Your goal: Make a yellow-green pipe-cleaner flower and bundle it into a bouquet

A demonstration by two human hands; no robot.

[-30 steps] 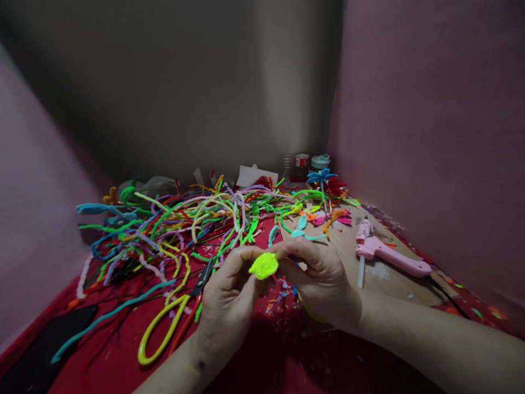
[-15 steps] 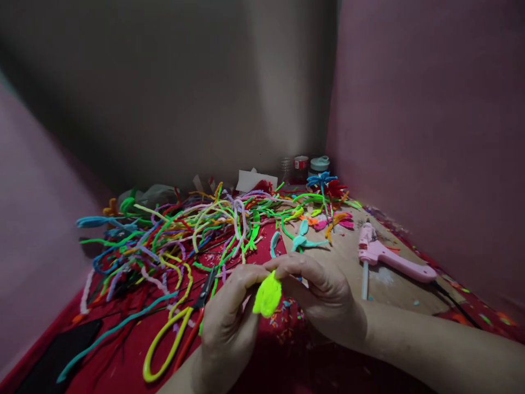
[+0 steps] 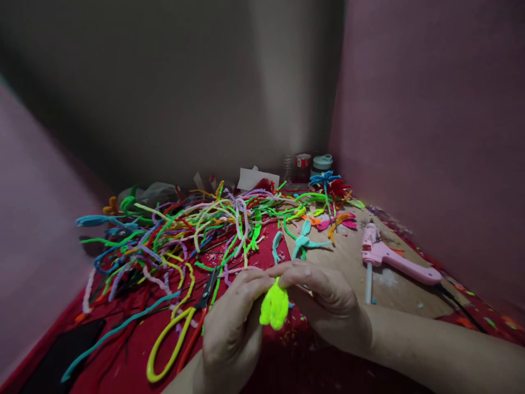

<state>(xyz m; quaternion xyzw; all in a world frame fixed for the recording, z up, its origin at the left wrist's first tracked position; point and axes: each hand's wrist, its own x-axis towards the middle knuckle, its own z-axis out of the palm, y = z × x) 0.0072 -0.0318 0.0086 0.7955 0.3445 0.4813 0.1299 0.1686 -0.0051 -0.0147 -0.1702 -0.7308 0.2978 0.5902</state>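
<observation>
A neon yellow fuzzy petal piece (image 3: 274,306) hangs between my two hands, low in the middle of the view. My left hand (image 3: 235,320) pinches its upper edge from the left with bent fingers. From the right, the fingertips of my right hand (image 3: 322,293) close on its top. The fingertips of both hands nearly meet there. Scissors with a yellow and a red handle (image 3: 170,350) lie left of my left hand. Beyond my right hand is a light turquoise pipe-cleaner shape (image 3: 305,242).
Tangled coloured pipe cleaners (image 3: 209,210) spread over the red cloth (image 3: 135,355). A pink glue gun (image 3: 397,262) rests on brown cardboard (image 3: 426,301) at the right. A dark flat object (image 3: 61,355) lies front left. A blue flower (image 3: 325,179) and a lidded jar (image 3: 322,163) stand behind.
The yellow piece has turned and now shows more of its broad face, a little lower in view. Both hands have shifted slightly down and right, still on it. The background has shifted slightly.
</observation>
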